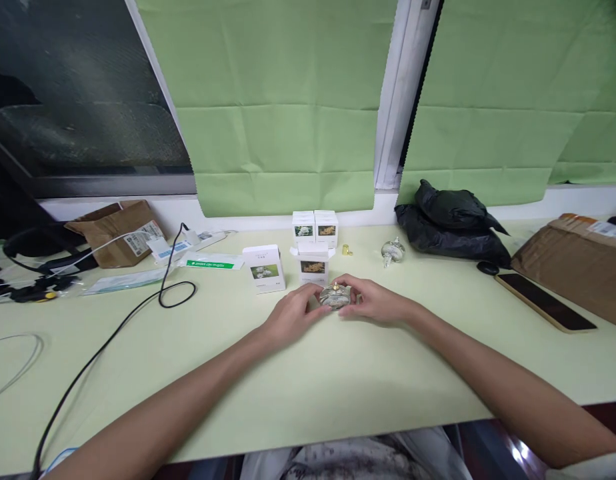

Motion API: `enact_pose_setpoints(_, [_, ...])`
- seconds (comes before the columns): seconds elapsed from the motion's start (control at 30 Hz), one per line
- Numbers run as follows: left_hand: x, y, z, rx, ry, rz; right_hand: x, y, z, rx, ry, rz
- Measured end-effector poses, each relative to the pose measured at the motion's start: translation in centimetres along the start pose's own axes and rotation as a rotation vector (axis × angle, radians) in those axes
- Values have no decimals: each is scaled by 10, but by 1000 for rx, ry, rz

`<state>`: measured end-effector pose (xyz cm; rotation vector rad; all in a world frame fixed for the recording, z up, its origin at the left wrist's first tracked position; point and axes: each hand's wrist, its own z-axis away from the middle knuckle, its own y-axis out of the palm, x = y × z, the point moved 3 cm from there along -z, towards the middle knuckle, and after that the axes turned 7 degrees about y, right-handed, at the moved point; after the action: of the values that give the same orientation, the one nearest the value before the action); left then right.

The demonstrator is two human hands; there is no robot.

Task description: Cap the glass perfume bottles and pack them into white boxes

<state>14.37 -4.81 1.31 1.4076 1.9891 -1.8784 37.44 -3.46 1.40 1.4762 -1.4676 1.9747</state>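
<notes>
A small round glass bottle (pixel 335 297) with a gold top rests on the pale green table (pixel 308 380), held from both sides. My left hand (pixel 291 316) grips its left side and my right hand (pixel 373 301) grips its right side. Just behind it stands an open white box (pixel 314 265) with a flower picture. Another white box (pixel 264 269) stands to the left. Two more white boxes (pixel 315 228) sit side by side at the back. A second glass bottle (pixel 393 251) and a small gold cap (pixel 346 251) lie further back on the right.
A black cable (pixel 138 313) runs across the left of the table. A brown parcel (pixel 119 230) and papers lie back left. A black plastic bag (pixel 451 223), a phone (pixel 545 301) and a cardboard box (pixel 581 263) lie at the right. Green blinds hang behind.
</notes>
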Motion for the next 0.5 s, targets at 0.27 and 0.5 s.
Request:
enact_pose_setpoints(0.27, [3, -5, 3, 10, -25, 14, -47, -52, -44, -553, 315, 451])
enact_pose_setpoints(0.5, [3, -4, 5, 10, -6, 16, -67, -59, -93, -642, 479, 577])
